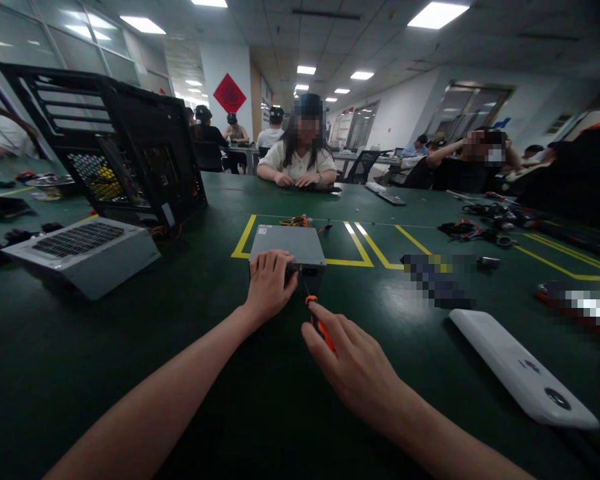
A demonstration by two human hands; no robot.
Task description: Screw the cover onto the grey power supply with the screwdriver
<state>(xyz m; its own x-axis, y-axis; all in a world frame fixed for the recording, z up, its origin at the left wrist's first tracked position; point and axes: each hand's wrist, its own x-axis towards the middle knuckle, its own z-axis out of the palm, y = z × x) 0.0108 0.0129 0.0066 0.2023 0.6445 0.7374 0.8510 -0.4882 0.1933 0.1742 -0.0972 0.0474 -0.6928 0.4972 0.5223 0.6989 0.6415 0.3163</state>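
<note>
A grey metal computer power supply unit sits on the green table straight ahead of me, its cable bundle coming out at the far side. My left hand is wrapped over its near left edge, gripping it. Between the fingers of my right hand is an orange and black screwdriver. The thin shaft points up at the near face of the unit, beside the power socket. Whether the tip touches a screw is too small to tell.
On the left stand a black computer case and a second grey metal box with a grille. A white device lies at the right. Dark cables lie farther back. A person sits across the table.
</note>
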